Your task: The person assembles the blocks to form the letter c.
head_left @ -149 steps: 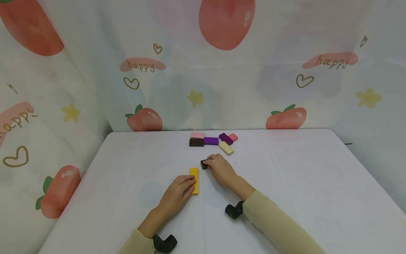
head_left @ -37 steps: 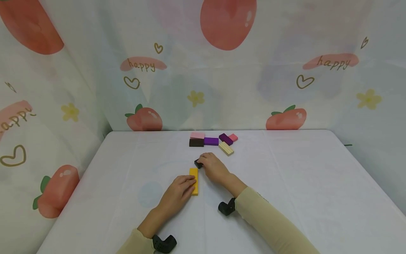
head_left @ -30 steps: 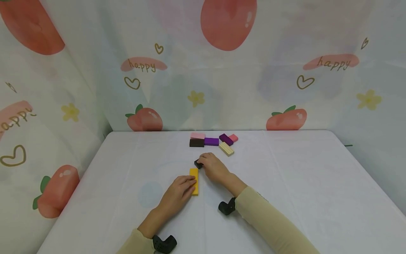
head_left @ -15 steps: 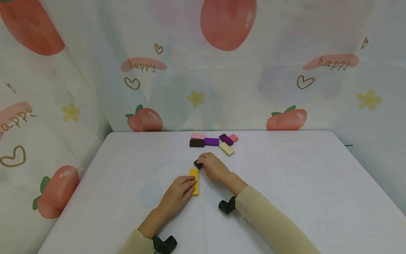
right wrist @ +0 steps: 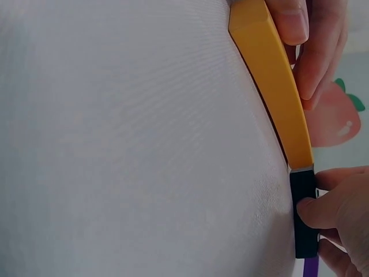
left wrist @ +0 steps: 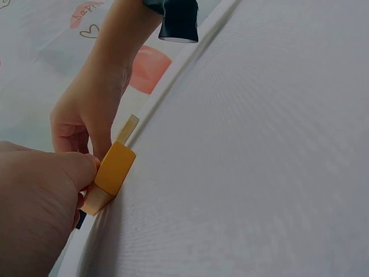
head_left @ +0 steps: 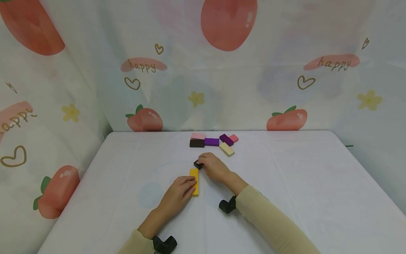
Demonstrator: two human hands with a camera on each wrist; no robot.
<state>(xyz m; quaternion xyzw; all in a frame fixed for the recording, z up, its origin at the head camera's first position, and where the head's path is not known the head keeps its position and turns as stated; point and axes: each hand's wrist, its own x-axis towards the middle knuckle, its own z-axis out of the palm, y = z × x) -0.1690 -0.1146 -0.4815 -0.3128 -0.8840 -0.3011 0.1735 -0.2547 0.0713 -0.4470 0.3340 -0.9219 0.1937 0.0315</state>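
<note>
My left hand (head_left: 179,190) rests its fingertips on top of a long yellow block (head_left: 194,172) lying lengthwise on the table. In the left wrist view, the left thumb (left wrist: 81,169) is against the orange-yellow block (left wrist: 117,167). With thumb and fingers my right hand (head_left: 214,166) pinches a small black block (head_left: 197,164) at the far end of the yellow one. Seen from the right wrist, the black block (right wrist: 303,216) lines up end to end with the yellow block (right wrist: 279,92), right at its edge. The right palm is hidden from the head camera.
Farther back lie a pale pink block (head_left: 198,135), a dark brown block (head_left: 197,143), two purple blocks (head_left: 211,141), a coral block (head_left: 234,138) and a ridged cream block (head_left: 226,149). A white cloth covers the table (head_left: 285,197); a printed curtain (head_left: 228,88) stands behind.
Since five seconds ago, my right hand has brought the black block left to the yellow block's far end. Over the last second both hands stay almost still; the left has kept its place throughout.
</note>
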